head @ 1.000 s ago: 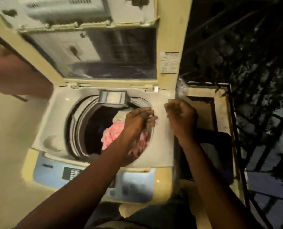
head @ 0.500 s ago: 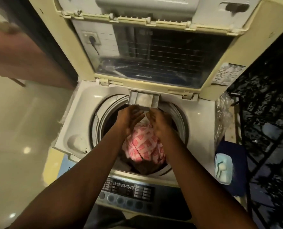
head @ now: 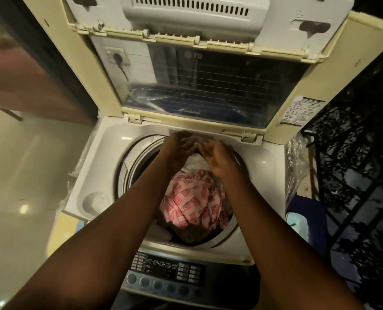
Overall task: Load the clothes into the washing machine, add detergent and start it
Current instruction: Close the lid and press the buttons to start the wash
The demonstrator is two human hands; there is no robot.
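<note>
A top-loading washing machine (head: 109, 157) stands below me with its folding lid (head: 208, 86) raised. Its drum holds a pink-and-white patterned cloth (head: 192, 200), a white cloth (head: 196, 163) behind it and a dark garment underneath. My left hand (head: 178, 147) and my right hand (head: 217, 154) rest side by side at the drum's back rim, fingers spread flat against the detergent drawer (head: 206, 139). The drawer sits flush in the back wall, mostly hidden by my hands. Neither hand holds anything.
The control panel (head: 165, 271) with a row of round buttons lies near me. A pale blue container (head: 298, 224) sits on a dark blue surface at the right, beside crinkled clear plastic (head: 296, 166). A metal railing (head: 354, 175) is further right, a tiled floor (head: 24, 175) at the left.
The drawer stuck out over the drum before; now it sits pushed in flush. Both hands moved from right of the drum onto its back rim and opened flat.
</note>
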